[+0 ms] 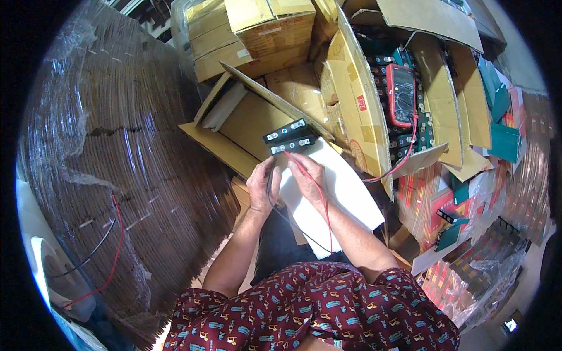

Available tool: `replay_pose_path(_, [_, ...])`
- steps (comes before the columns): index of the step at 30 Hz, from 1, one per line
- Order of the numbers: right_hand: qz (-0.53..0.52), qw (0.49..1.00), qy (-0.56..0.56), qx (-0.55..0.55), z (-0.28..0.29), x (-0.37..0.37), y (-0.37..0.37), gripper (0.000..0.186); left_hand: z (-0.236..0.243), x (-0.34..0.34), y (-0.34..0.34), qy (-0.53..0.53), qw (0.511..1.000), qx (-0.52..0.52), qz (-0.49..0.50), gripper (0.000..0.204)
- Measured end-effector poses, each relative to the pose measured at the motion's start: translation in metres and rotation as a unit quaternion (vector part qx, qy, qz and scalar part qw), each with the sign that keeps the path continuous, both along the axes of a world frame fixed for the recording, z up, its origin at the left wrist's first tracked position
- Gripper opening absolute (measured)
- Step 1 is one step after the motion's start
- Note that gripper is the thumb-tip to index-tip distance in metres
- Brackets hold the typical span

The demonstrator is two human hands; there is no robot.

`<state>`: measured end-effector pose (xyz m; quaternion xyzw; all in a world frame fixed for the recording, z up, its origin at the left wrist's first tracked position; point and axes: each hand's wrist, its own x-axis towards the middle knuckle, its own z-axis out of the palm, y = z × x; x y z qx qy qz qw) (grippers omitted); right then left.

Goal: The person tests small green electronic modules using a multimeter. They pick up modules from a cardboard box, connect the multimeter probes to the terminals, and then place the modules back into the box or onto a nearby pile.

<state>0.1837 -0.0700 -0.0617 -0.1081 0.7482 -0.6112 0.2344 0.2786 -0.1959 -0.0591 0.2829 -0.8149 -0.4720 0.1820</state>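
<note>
Two black battery cells point(293, 145) with silver terminals lie side by side, partly over the white foam sheet point(351, 199) and an open carton. My right hand point(307, 177) pinches a red test probe point(291, 157), its tip at the nearer cell's left terminal. My left hand point(261, 184) is closed on a black test probe point(270, 175), close by that cell's left end; whether its tip touches is hidden. A red multimeter point(401, 96) rests on several similar cells in a carton at the right, with red and black leads running from it.
An open carton point(249, 120) holds a white foam piece. Taped cartons point(272, 35) are stacked behind. Flattened cardboard point(134, 158) under plastic film rises on the left, with a loose red wire point(121, 234) before it. Green-wrapped cells point(504, 143) and plastic-wrapped boxes are at the right.
</note>
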Motion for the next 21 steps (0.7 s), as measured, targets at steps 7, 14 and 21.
replay_pose_path(7, [0.006, 1.000, -0.004, -0.004, -0.003, 0.001, 0.002, 0.026, 0.001, -0.005, 0.000, 0.030, 0.999, 0.026, -0.013, 0.028])
replay_pose_path(14, [0.013, 0.999, 0.039, 0.016, 0.004, 0.000, 0.003, 0.018, 0.004, -0.044, -0.028, -0.001, 0.984, 0.012, -0.175, 0.028])
replay_pose_path(21, [0.013, 0.998, 0.054, 0.026, -0.001, -0.001, 0.008, 0.015, -0.002, -0.062, -0.036, -0.001, 0.974, 0.020, -0.227, 0.027])
